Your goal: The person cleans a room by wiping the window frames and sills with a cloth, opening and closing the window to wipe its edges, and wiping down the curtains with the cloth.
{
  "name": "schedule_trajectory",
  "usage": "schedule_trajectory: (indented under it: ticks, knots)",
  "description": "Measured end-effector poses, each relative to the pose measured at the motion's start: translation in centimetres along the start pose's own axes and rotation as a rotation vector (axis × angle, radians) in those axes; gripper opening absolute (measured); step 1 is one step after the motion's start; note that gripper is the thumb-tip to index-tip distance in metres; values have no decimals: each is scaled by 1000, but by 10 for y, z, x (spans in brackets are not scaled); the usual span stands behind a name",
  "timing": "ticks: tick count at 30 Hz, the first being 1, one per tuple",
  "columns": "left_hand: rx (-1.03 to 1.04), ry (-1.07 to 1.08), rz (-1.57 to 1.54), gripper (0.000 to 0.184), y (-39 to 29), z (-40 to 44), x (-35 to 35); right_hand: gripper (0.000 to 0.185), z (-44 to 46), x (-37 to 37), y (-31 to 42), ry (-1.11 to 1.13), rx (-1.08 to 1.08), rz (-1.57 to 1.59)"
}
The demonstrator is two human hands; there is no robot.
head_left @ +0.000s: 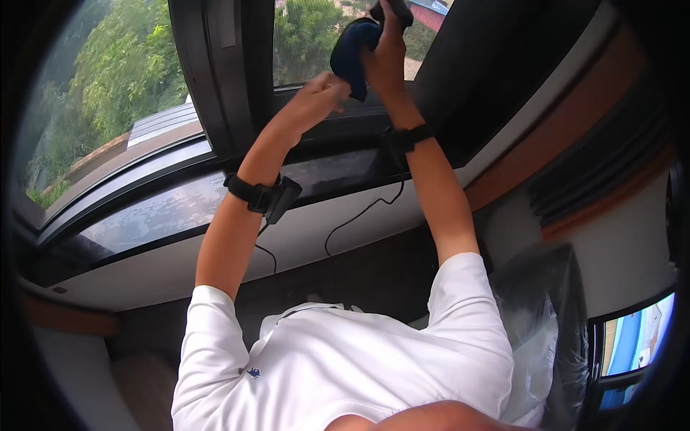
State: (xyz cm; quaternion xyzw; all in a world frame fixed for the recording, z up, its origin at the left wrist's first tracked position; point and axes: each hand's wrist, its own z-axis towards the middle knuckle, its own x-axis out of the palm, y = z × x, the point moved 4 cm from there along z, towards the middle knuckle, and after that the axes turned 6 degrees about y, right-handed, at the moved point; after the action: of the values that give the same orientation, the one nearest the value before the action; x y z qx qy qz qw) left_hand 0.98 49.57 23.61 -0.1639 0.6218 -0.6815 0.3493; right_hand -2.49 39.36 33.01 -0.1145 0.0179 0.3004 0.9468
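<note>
My right hand (388,61) is raised in front of the window and closed on a dark blue cloth (352,54), which hangs bunched on its left side. A black piece (395,13) shows at the top of that hand; I cannot make out whether it is part of the cloth or a separate object. My left hand (318,99) is slightly blurred, with its fingers curled at the cloth's lower left edge and seemingly pinching it. Each wrist wears a black strap, and a small black box (283,201) sits on the left one.
A dark window frame (215,72) surrounds the panes, with a mesh screen (305,43) behind the hands. Below runs a glossy black sill (323,172). Thin cables (363,213) hang from the wrists. A dark curtain (596,179), a plastic-covered item (539,323) and a screen (636,337) stand at right.
</note>
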Motion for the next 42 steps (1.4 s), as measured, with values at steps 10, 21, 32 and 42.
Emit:
schedule_trajectory:
  ticks: [10,21,32,42]
  knots:
    - [148,-218,-413,54,-28,47,-16,84,-34,-11,-90,464,96,-257]
    - [-126,-43,-170,65,48,151,90,104,-241,-87,-204,233,857,-207]
    - [461,-472,-137,47,-50,66,12,88,-43,-17,-69,301,574,-6]
    - [165,-617,-604,60,30,-43,-24,49,-28,86,51,372,-22,251]
